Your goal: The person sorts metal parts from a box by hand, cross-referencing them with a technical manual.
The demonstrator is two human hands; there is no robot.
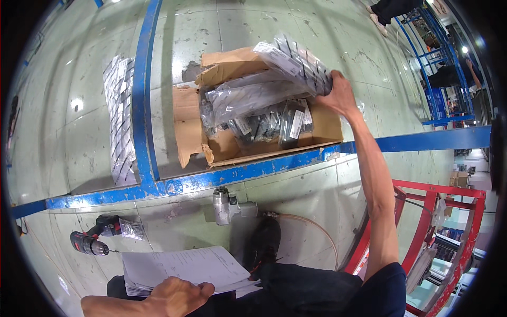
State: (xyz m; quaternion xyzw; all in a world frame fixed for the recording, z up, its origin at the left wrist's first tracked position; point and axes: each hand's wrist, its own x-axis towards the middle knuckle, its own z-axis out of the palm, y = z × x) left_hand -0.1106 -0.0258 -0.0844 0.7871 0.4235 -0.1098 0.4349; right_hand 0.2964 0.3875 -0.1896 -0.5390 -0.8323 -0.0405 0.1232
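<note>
Low in the view, my left hand [178, 297] is closed on a stack of printed paper sheets [182, 264] above my lap. My right hand [338, 96] reaches out ahead, gripping the right end of a clear plastic bag [296, 64] that has dark diagonal stripes and a white label. That bag is raised over the far right part of an open, torn cardboard box [188, 119]. In the box lie another long clear bag [248, 96] and several small bags of dark parts, one with a white label [297, 124].
Blue metal frame bars [222, 169] run beside and in front of the box. On the floor are a striped bag [120, 116], a cordless drill [91, 243], a small parts packet [132, 229] and a metal air tool [224, 206] with a hose. A red frame [435, 189] stands right.
</note>
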